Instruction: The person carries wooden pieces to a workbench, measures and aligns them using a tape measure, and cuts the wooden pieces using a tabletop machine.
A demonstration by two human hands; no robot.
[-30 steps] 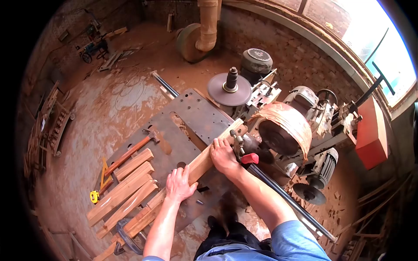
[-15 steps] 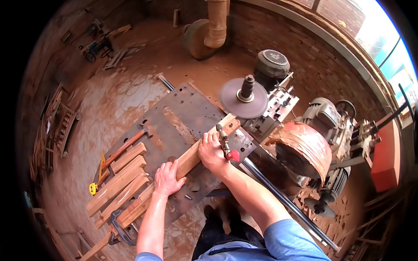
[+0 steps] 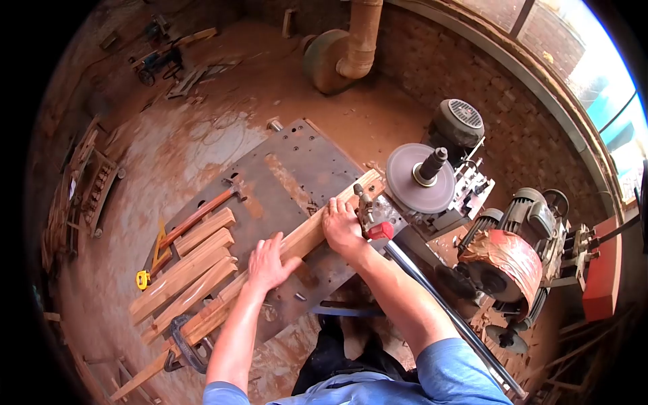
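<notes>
A long wooden board [image 3: 307, 233] lies diagonally across a dark metal table [image 3: 270, 189]. My right hand [image 3: 343, 226] grips its upper part with the fingers over the top, just beside a toggle clamp [image 3: 365, 206] with a red handle. On the same board, lower down, my left hand [image 3: 270, 263] rests with fingers stretched out and the thumb apart. The board's far end is close to the left edge of a round grey blade [image 3: 420, 179] on an upright spindle. A black C-clamp [image 3: 182, 344] sits around the wood near the lower left.
Several wooden pieces [image 3: 182, 283] lie left of the hands, with a hammer [image 3: 206, 210] and yellow tape measure [image 3: 142, 279] beyond. To the right stand a motor [image 3: 457, 123], a machine with a reddish cover [image 3: 503, 256] and a metal rail [image 3: 452, 314]. Wood scraps litter the floor.
The table, board and both hands have slid along the rail toward its far end, so the blade now sits farther right of the board's end. The view has shifted slightly too.
</notes>
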